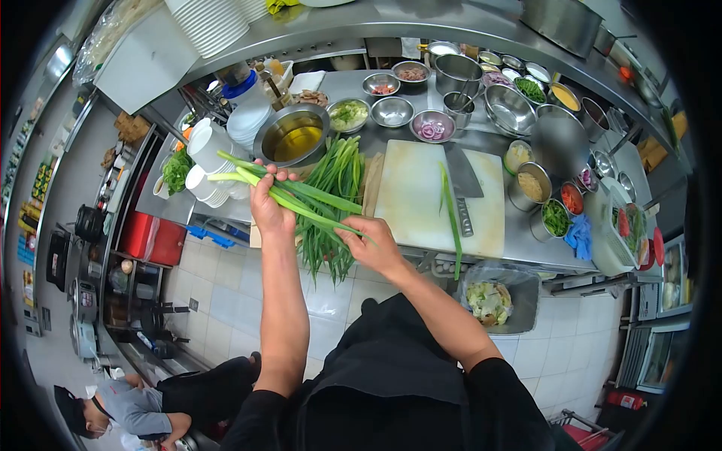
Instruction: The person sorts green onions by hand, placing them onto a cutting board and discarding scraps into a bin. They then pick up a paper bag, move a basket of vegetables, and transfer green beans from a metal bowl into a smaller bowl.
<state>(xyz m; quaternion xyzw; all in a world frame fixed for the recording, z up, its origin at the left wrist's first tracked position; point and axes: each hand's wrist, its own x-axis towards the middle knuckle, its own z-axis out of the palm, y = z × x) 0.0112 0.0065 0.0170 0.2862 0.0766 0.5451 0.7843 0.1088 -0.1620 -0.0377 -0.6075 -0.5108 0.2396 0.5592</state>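
A few long spring onions point(320, 198) are in my left hand point(273, 207), its fingers closed around them near the pale stem ends. My right hand point(372, 242) pinches the green leaf tips of the same bunch. Beneath and behind them, a large heap of spring onions point(340, 167) hangs over the counter's front edge. To the right lies a white cutting board point(406, 188). On it rest a cleaver point(462, 174), handle toward me, and a loose green onion leaf point(450, 207) that reaches past the board's front edge.
A bowl of yellow oil point(293, 135) sits behind the heap. Sliced onions fill a metal bowl point(433, 126) behind the board. More containers stand at right beside a blue cloth point(579, 237). Below is a lined scrap bin point(519, 301). Another person point(150, 406) bends over at lower left.
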